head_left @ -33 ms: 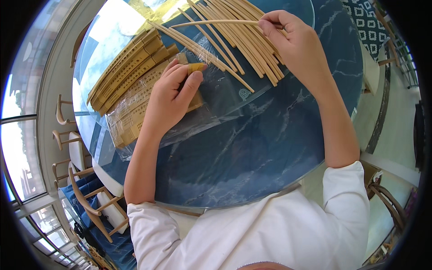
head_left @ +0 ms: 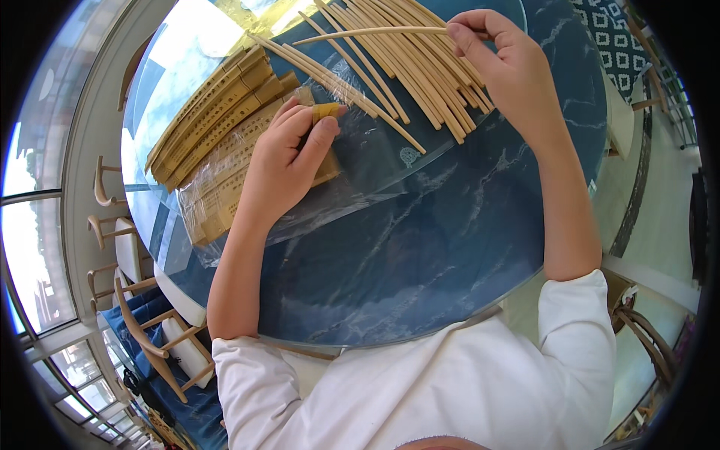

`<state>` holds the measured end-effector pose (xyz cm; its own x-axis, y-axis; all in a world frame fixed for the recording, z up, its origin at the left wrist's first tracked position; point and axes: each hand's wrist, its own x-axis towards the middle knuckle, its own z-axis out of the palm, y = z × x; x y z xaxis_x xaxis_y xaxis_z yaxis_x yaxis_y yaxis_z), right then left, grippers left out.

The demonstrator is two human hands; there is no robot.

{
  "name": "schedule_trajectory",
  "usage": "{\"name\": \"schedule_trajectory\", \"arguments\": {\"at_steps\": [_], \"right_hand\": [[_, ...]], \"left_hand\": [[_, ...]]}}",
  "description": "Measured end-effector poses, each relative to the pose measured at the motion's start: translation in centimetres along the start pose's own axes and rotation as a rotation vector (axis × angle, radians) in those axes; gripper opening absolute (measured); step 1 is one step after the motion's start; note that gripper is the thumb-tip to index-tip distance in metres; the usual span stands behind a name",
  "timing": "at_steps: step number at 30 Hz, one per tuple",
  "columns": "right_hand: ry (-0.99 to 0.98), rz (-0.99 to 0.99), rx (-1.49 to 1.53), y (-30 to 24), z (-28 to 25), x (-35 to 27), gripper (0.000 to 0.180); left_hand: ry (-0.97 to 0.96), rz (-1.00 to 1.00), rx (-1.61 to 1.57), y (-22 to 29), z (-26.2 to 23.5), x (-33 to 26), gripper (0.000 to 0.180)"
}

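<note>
My right hand pinches one pale wooden chopstick by its right end. That chopstick lies nearly level above the others, its thin end pointing left. My left hand is closed on a tan paper sleeve, of which only a short end shows past the fingers. Beneath my right hand a pile of loose chopsticks is spread out. A few separate chopsticks lie between my hands. Left of my left hand sit stacked brown paper chopstick sleeves, some on a clear plastic bag.
Everything rests on a round dark blue marbled table with a glass turntable on it. A yellow shiny package lies at the far side. Wooden chairs stand to the left beside windows.
My right hand has shifted slightly right and away from me, carrying the chopstick with it. The left hand stays in place with the paper sleeve.
</note>
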<state>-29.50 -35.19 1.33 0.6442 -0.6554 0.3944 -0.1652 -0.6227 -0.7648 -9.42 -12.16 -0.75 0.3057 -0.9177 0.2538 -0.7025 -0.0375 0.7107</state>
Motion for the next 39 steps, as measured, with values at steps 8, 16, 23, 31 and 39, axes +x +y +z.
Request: {"name": "schedule_trajectory", "arguments": {"at_steps": [8, 16, 23, 31, 39], "right_hand": [[0.324, -0.167, 0.707, 2.4, -4.2, 2.4, 0.018], [0.385, -0.172, 0.808, 2.1, -3.4, 2.3, 0.027], [0.335, -0.234, 0.773, 2.7, -3.0, 2.2, 0.026], [0.376, -0.241, 0.755, 1.8, -2.5, 1.9, 0.024], [0.346, -0.316, 0.729, 1.8, -2.6, 1.9, 0.024]], "left_hand": [[-0.028, -0.049, -0.021, -0.2, 0.0, 0.1, 0.023], [-0.091, -0.055, 0.007, -0.2, -0.3, 0.0, 0.022], [-0.06, -0.022, -0.001, -0.2, -0.1, 0.0, 0.021], [-0.095, -0.077, 0.032, 0.5, -0.2, 0.0, 0.025], [-0.085, -0.071, -0.034, -0.7, 0.3, -0.3, 0.04]]}}
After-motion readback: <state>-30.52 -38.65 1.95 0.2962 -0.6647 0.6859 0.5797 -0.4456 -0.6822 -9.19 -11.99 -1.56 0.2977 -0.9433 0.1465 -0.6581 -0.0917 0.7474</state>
